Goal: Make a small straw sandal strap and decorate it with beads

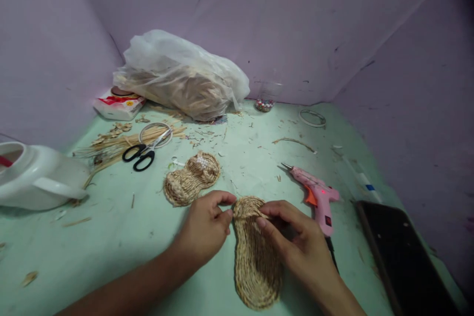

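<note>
A sole-shaped slipper of coiled straw cord [255, 271] lies on the table in front of me, with a braided strap [247, 211] across its upper end. At the left edge of that strap, my left hand [207, 224] is closed, thumb and forefinger pinching there. My right hand [298, 234] pinches the strap's right side between thumb and fingers, hiding part of the slipper's edge. Beyond my left hand rests a smaller straw slipper [181, 185] with whitish beads on its strap. A pink glue gun [313, 185] with a red light lies right of my right hand.
Black-handled scissors [142, 155] and a tape roll lie on straw stalks at left, near a white jug [48, 177]. A stuffed plastic bag [177, 74], a cup of beads [264, 103] and a ring [312, 118] stand at the back. A dark phone [403, 261] lies right.
</note>
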The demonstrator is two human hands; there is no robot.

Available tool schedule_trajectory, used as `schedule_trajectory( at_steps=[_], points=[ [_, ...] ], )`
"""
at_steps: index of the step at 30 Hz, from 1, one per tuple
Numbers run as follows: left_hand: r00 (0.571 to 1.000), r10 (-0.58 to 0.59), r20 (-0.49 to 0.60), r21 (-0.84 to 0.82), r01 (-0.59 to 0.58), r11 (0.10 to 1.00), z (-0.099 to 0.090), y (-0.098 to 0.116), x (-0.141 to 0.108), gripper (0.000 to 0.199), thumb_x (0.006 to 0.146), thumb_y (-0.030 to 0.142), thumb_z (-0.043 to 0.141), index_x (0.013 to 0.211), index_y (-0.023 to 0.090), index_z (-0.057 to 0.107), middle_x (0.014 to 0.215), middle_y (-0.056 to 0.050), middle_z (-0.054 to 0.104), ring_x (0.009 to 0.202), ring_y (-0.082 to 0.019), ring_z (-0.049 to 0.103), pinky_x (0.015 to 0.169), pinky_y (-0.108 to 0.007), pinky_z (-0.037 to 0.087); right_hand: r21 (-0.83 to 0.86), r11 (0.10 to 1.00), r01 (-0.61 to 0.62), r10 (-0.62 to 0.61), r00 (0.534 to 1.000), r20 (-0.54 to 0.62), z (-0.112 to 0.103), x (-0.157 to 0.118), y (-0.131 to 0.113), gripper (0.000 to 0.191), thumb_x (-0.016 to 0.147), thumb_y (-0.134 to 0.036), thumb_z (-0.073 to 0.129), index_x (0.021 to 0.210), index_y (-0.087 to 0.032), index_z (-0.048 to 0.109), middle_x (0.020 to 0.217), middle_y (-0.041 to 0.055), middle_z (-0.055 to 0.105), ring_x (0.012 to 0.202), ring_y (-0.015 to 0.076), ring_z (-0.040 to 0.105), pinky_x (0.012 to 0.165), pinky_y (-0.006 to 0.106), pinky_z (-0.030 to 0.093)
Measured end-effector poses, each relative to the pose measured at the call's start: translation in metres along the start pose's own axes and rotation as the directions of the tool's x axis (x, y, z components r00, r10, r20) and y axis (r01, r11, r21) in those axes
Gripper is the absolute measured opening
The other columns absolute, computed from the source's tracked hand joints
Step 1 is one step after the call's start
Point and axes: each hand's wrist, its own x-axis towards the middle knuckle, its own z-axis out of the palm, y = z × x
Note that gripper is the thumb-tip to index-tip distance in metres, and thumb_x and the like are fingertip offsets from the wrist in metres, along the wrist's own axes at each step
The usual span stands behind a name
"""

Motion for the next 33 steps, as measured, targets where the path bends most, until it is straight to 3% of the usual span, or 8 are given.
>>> schedule_trajectory(
  at_steps=[2, 6, 9, 12, 17, 23, 29, 33],
  points=[
    [0.999, 0.040, -0.009, 0.045, -0.039, 0.998, 0.001, -0.003, 0.001, 0.023, 0.070, 0.019, 0.051, 0.092, 0.017, 0.058, 0.044, 0.008, 0.044, 0.036, -0.008, 0.036, 0.036, -0.019, 0.029, 0.012, 1.000, -0.004, 0.005, 1.000, -0.009, 0.000, -0.001, 0.001, 0.007, 0.080, -0.026, 0.059, 0.081, -0.021, 0.063, 0.081, 0.0036, 0.066, 0.074, 0.0173, 0.061, 0.063, 0.028, 0.047],
    [0.946, 0.301, -0.115, 0.178, -0.279, 0.944, 0.000, -0.011, 0.002, 0.016, 0.072, 0.020, 0.053, 0.088, 0.019, 0.056, 0.053, 0.007, 0.044, 0.044, -0.009, 0.040, 0.042, -0.019, 0.033, 0.022, 1.000, 0.005, -0.004, 1.000, -0.017, -0.001, -0.003, 0.001, 0.006, 0.080, -0.024, 0.059, 0.081, -0.021, 0.064, 0.080, 0.0037, 0.066, 0.075, 0.0173, 0.061, 0.064, 0.029, 0.047],
    [0.882, 0.471, -0.028, 0.285, -0.445, 0.849, 0.003, -0.013, 0.000, 0.005, 0.071, 0.018, 0.057, 0.076, 0.018, 0.057, 0.068, 0.002, 0.052, 0.051, -0.008, 0.043, 0.046, -0.020, 0.036, 0.036, 0.999, 0.024, -0.024, 1.000, -0.019, -0.001, -0.003, 0.000, 0.007, 0.080, -0.023, 0.059, 0.084, -0.020, 0.064, 0.081, 0.0040, 0.066, 0.075, 0.0169, 0.060, 0.065, 0.029, 0.048],
    [0.833, 0.552, 0.038, 0.331, -0.532, 0.779, 0.007, -0.011, -0.001, 0.005, 0.072, 0.014, 0.057, 0.074, 0.018, 0.060, 0.073, -0.001, 0.056, 0.054, -0.009, 0.045, 0.049, -0.021, 0.037, 0.044, 0.998, 0.044, -0.043, 0.999, -0.018, -0.001, -0.004, 0.000, 0.009, 0.079, -0.021, 0.059, 0.086, -0.020, 0.065, 0.083, 0.0046, 0.067, 0.075, 0.0173, 0.061, 0.065, 0.030, 0.049],
    [0.787, 0.616, 0.033, 0.305, -0.596, 0.743, 0.011, -0.007, 0.001, 0.010, 0.074, 0.013, 0.055, 0.066, 0.017, 0.059, 0.065, 0.000, 0.055, 0.054, -0.010, 0.047, 0.050, -0.021, 0.037, 0.035, 0.998, 0.043, -0.043, 0.999, -0.012, -0.002, -0.004, 0.000, 0.008, 0.080, -0.022, 0.059, 0.086, -0.020, 0.064, 0.082, 0.0050, 0.067, 0.076, 0.0184, 0.061, 0.066, 0.032, 0.049],
    [0.799, 0.598, 0.061, 0.298, -0.586, 0.753, 0.009, -0.006, 0.002, 0.009, 0.075, 0.015, 0.056, 0.068, 0.016, 0.061, 0.065, -0.001, 0.058, 0.051, -0.009, 0.046, 0.047, -0.020, 0.037, 0.018, 1.000, -0.023, 0.023, 1.000, 0.002, -0.004, -0.003, 0.001, 0.008, 0.080, -0.023, 0.057, 0.081, -0.020, 0.065, 0.076, 0.0031, 0.066, 0.068, 0.0170, 0.060, 0.061, 0.030, 0.046],
    [0.759, 0.644, 0.098, 0.246, -0.646, 0.723, 0.009, -0.004, 0.003, 0.012, 0.077, 0.014, 0.054, 0.073, 0.014, 0.065, 0.068, -0.004, 0.062, 0.057, -0.011, 0.054, 0.051, -0.020, 0.041, 0.034, 0.999, -0.002, 0.002, 1.000, -0.008, -0.002, -0.004, -0.001, 0.010, 0.078, -0.022, 0.060, 0.085, -0.019, 0.066, 0.079, 0.0040, 0.068, 0.070, 0.0171, 0.060, 0.062, 0.030, 0.047],
    [0.761, 0.644, 0.075, 0.255, -0.639, 0.726, 0.008, -0.003, 0.001, 0.010, 0.076, 0.016, 0.055, 0.072, 0.014, 0.064, 0.068, -0.003, 0.062, 0.052, -0.009, 0.050, 0.046, -0.020, 0.039, 0.063, 0.998, 0.028, -0.025, 0.999, -0.036, -0.004, -0.003, -0.003, 0.014, 0.078, -0.022, 0.059, 0.090, -0.021, 0.066, 0.083, 0.0044, 0.068, 0.071, 0.0169, 0.061, 0.061, 0.030, 0.048]
  ],
)
